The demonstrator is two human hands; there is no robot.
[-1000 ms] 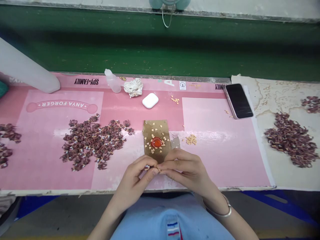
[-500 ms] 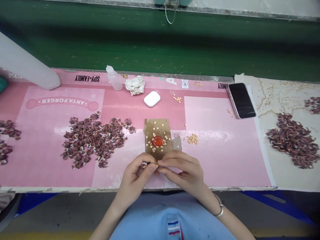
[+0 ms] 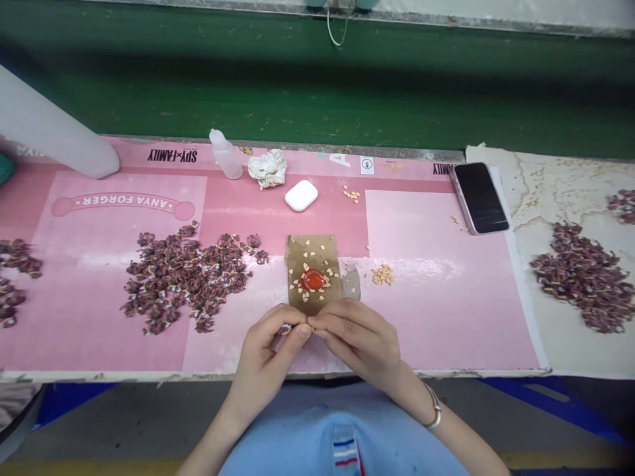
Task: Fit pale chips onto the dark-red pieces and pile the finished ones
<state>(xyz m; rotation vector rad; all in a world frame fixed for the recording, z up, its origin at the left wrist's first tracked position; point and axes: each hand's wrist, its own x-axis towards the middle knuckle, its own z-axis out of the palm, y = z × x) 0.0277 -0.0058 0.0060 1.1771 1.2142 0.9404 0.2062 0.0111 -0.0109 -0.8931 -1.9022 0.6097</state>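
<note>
view: head camera, looking down at a pink anime desk mat (image 3: 426, 324) on a workbench.
landmark: a patch of brown kraft paper (image 3: 312, 254), square to the bench edge.
left hand (image 3: 265, 350): just below the kraft paper, fingers curled in, thumb on top.
right hand (image 3: 357, 337): just below the kraft paper and to its right, fingers bent toward the left hand, a silver bangle (image 3: 436, 413) on the wrist.
grip: both hands are closed to a tight pinch, fingertips touching. the left holds a small dark-red bundle (image 3: 285, 328), and the right pinches a tiny tan chip (image 3: 311, 325) against it; the fingers hide most of both.
on the kraft paper: a red dollop (image 3: 313, 279) ringed by tan heart-shaped chips (image 3: 303, 285).
left of the kraft paper: a large heap of dark-red bundles (image 3: 183, 277).
right of the kraft paper: a small pile of tan chips (image 3: 381, 275), then a phone (image 3: 480, 198) further off, and a second heap of dark-red bundles (image 3: 583, 277) at the far side.
behind the kraft paper: a white earbud case (image 3: 301, 196), crumpled tissue (image 3: 268, 168) and a plastic dropper bottle (image 3: 225, 155).
change: the hands have drawn closer than a moment earlier, and the pinch is tighter; the things on the mat lie as they did.
</note>
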